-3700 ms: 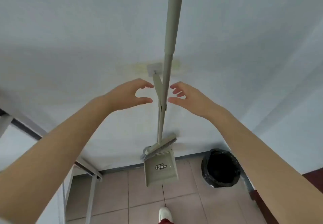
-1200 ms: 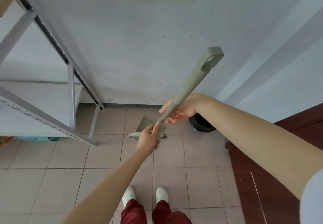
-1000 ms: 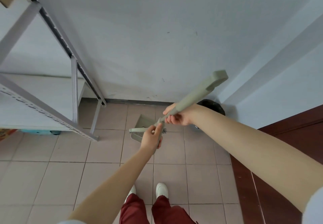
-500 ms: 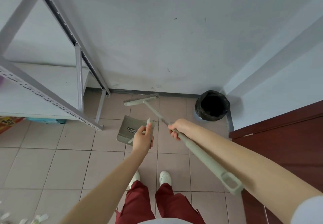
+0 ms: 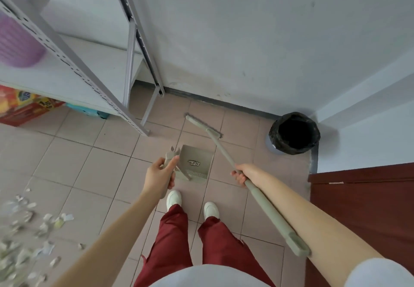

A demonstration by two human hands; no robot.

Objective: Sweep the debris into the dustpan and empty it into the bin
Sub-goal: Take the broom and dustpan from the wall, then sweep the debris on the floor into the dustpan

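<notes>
My left hand (image 5: 160, 174) grips the upright handle of a grey-green dustpan (image 5: 197, 163) that rests on the tiled floor just ahead of my feet. My right hand (image 5: 243, 173) is closed on the long handle of a matching broom (image 5: 224, 150); its head lies on the tiles beyond the pan, near the wall. Scattered paper debris (image 5: 24, 237) lies on the floor at the lower left. A round bin (image 5: 294, 133) with a black liner stands in the right corner.
A grey metal shelf rack (image 5: 132, 67) stands at the left, holding a purple container (image 5: 16, 42), with a red box (image 5: 24, 109) underneath. A dark red door (image 5: 363, 208) is at the right. My white shoes (image 5: 192, 203) are below the pan.
The broom and dustpan came off the wall hook and were split between my hands. The view has tilted down and left, so the debris now shows. The broom head has turned on the floor.
</notes>
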